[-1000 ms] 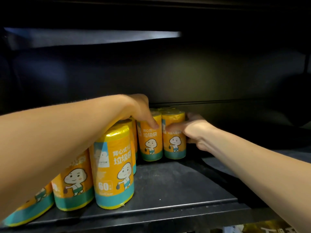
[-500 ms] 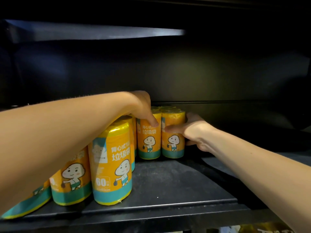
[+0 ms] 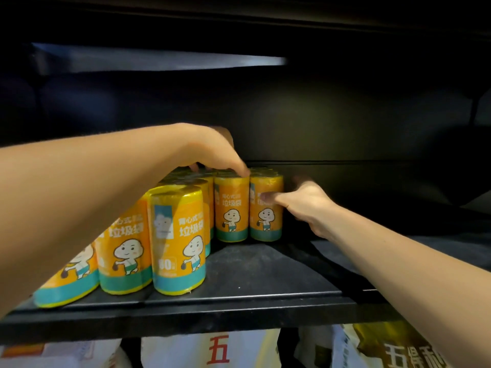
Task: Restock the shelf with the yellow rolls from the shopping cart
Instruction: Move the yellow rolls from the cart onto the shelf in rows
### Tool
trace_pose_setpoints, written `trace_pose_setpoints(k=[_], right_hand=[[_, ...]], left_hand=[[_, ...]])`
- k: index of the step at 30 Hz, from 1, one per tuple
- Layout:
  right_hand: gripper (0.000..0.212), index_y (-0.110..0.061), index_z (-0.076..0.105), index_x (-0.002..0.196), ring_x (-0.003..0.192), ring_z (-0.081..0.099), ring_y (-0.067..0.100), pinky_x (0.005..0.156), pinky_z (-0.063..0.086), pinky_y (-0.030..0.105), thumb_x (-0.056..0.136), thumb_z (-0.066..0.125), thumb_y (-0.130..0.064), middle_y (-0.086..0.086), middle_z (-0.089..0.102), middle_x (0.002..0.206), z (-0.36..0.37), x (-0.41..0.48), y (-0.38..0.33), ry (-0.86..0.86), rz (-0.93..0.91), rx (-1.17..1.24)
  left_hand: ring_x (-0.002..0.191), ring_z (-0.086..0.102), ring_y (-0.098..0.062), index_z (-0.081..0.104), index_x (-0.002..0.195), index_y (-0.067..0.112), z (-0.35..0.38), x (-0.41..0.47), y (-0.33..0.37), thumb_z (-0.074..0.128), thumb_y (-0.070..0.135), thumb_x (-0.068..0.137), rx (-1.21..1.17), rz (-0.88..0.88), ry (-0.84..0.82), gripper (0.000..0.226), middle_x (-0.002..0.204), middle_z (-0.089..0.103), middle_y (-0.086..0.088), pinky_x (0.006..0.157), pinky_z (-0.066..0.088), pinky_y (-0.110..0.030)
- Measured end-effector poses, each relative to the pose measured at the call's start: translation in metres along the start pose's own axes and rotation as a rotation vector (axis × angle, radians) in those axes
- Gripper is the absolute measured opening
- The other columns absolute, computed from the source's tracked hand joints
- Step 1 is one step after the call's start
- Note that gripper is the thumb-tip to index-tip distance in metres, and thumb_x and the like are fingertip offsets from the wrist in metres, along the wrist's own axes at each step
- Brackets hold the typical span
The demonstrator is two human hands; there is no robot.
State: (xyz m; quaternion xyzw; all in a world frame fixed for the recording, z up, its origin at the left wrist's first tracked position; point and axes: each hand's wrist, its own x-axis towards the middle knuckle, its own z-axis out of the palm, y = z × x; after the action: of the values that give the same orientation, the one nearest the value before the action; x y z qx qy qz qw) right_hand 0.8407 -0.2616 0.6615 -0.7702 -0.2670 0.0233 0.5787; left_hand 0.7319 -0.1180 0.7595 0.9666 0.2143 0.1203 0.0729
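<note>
Left hand [image 3: 210,152] higher, atop yellow rolls [image 3: 231,208]; right hand [image 3: 305,203] half hidden behind.

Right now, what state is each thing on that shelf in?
Rightmost yellow plastic-wrapped roll, upright, held.
Front yellow roll, upright, free.
Flat black shelf, partly stocked.
Right grip, pinching the rightmost roll.
Left grip, touching roll tops; closure unclear.
</note>
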Motion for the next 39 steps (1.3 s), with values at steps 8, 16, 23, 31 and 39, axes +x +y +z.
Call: trace_pose_setpoints(k=[8,16,23,31,39], right_hand=[[0.056,-0.020,0.050,0.131,0.094,0.053,0.004,0.059,0.038,0.013,0.084,0.077,-0.028,-0.005,0.056,0.117,-0.022,-0.048,-0.005,0.188,-0.255,0.000],[0.025,-0.027,0.060,0.109,0.095,0.059,-0.005,0.076,0.050,0.009,0.088,0.070,-0.019,-0.016,0.062,0.099,-0.017,-0.138,0.005,0.097,-0.556,0.133],[0.022,-0.022,0.061,0.103,0.094,0.062,0.003,0.078,0.047,0.011,0.088,0.068,-0.008,-0.014,0.063,0.094,0.029,-0.213,0.021,-0.088,-0.643,0.369],[0.021,-0.024,0.061,0.098,0.089,0.063,0.007,0.077,0.048,0.015,0.083,0.064,-0.009,-0.016,0.064,0.092,0.118,-0.298,0.042,-0.315,-0.593,0.569],[0.023,-0.021,0.062,0.094,0.083,0.062,0.010,0.072,0.049,0.015,0.088,0.068,0.000,-0.010,0.062,0.089,0.251,-0.372,0.057,-0.571,-0.413,0.467]], left_hand=[[0.092,0.061,-0.009,0.063,0.122,0.021,0.003,-0.075,0.008,0.070,0.040,0.086,-0.293,0.150,0.448,0.041,0.105,0.065,0.006,0.066,0.046,-0.020],[0.089,0.065,-0.005,0.069,0.104,0.025,0.041,-0.170,0.008,0.068,0.032,0.088,-0.602,0.179,0.682,0.017,0.095,0.067,0.010,0.075,0.052,-0.021],[0.084,0.066,-0.006,0.068,0.095,0.025,0.086,-0.251,-0.019,0.072,0.028,0.084,-0.610,0.139,0.696,0.012,0.089,0.069,0.008,0.071,0.054,-0.027],[0.089,0.066,-0.009,0.068,0.099,0.024,0.145,-0.350,-0.094,0.071,0.023,0.084,-0.604,-0.054,0.696,0.016,0.092,0.068,0.012,0.079,0.054,-0.026],[0.084,0.064,-0.009,0.067,0.093,0.027,0.193,-0.448,-0.210,0.070,0.017,0.087,-0.669,-0.315,0.672,0.012,0.088,0.066,0.011,0.070,0.048,-0.018]])
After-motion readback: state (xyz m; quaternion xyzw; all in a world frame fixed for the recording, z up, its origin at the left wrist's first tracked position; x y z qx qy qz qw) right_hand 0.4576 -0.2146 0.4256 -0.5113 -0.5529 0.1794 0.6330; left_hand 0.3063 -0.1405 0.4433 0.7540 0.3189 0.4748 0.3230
